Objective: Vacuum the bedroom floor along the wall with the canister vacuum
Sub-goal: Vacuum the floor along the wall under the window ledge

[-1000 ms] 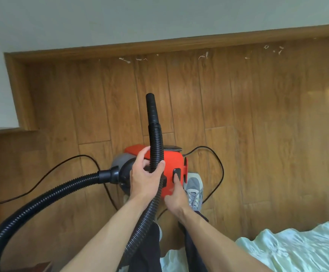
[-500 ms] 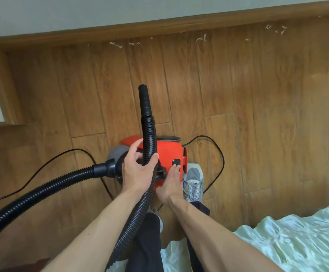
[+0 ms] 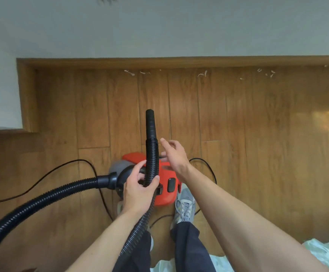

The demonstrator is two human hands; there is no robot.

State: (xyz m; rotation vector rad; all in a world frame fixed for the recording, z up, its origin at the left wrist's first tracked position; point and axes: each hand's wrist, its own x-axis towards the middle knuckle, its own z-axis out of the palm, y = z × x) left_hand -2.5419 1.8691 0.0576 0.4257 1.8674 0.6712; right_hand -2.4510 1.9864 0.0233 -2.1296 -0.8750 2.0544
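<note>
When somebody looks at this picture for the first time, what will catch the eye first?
The red canister vacuum stands on the wooden floor at the centre, and the left hand holds its black ribbed hose so the nozzle points toward the wall. The right hand hovers open beside the hose, over the vacuum. White scraps lie scattered along the baseboard at the top.

There was one vacuum (image 3: pixel 163 199), one hose (image 3: pixel 42 199), one cord (image 3: pixel 77 160), two grips, left grip (image 3: pixel 138 191) and right grip (image 3: pixel 174 156), one shoe (image 3: pixel 185 207) in plain view, and roughly ten scraps (image 3: pixel 129 72).
</note>
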